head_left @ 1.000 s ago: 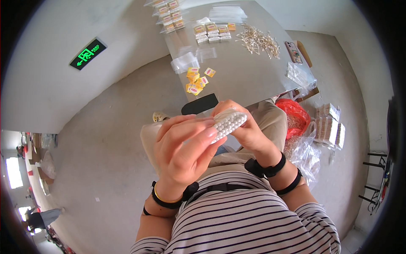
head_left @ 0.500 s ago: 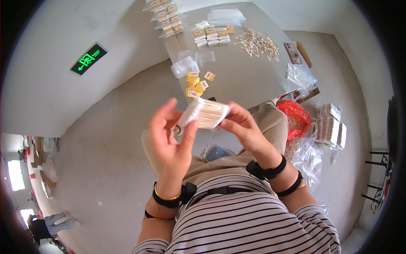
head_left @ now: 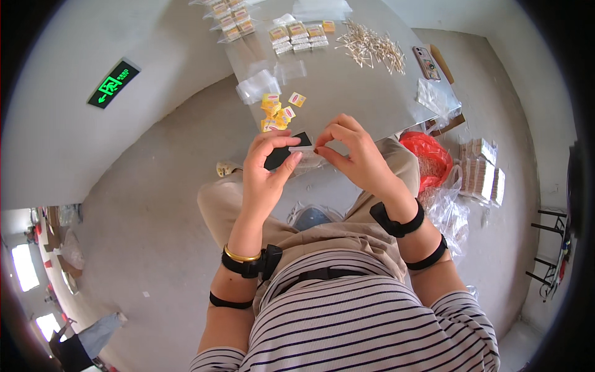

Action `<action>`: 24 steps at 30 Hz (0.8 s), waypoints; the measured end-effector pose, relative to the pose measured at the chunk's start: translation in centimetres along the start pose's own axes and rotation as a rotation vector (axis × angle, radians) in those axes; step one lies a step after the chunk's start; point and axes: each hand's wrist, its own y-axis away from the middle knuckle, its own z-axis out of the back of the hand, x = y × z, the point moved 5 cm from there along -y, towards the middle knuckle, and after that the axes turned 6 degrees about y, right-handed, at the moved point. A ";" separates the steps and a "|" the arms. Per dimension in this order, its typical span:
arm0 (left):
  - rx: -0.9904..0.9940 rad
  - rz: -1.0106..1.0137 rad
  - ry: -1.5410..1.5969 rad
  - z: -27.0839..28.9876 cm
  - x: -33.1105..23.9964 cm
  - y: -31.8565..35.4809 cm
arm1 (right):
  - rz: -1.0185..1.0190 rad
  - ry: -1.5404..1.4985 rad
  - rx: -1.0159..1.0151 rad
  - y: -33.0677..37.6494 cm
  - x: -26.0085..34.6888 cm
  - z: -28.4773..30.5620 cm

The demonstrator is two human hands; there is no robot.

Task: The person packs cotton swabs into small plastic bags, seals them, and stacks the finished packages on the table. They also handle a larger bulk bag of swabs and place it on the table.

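Over the table's near edge, a clear bag of cotton swabs (head_left: 302, 149) is turned so that mostly its narrow white side shows. My left hand (head_left: 263, 170) grips it between thumb and fingers. The fingers of my right hand (head_left: 356, 152) are pinched together at the bag's right end, by its clear film. Just behind the bag lies a flat black object (head_left: 277, 159) at the table edge, partly covered by my left hand. Several yellow printed cards (head_left: 273, 115) are piled beyond my left fingers.
On the metal table (head_left: 347, 105) are empty clear bags (head_left: 259, 85), stacked swab packs (head_left: 299, 36), loose cotton swabs (head_left: 372, 46) and a phone (head_left: 426, 63). A red plastic bag (head_left: 426, 158) and bundled swabs (head_left: 478, 177) stand right of my leg.
The bag has turned from its broad side showing to its narrow side. My left fingers, spread before, have closed on it. My right hand has moved up and right.
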 end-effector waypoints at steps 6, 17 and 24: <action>0.003 0.106 -0.047 -0.7 3.7 -0.7 | -0.126 -0.123 -0.022 -0.1 -4.1 -1.8; -0.035 0.520 0.414 -3.8 11.6 -1.7 | -0.534 -0.430 -0.056 0.3 -13.0 -6.2; 0.017 0.387 0.324 -4.1 14.0 -2.3 | -0.468 -0.328 0.025 -0.5 -13.8 -6.9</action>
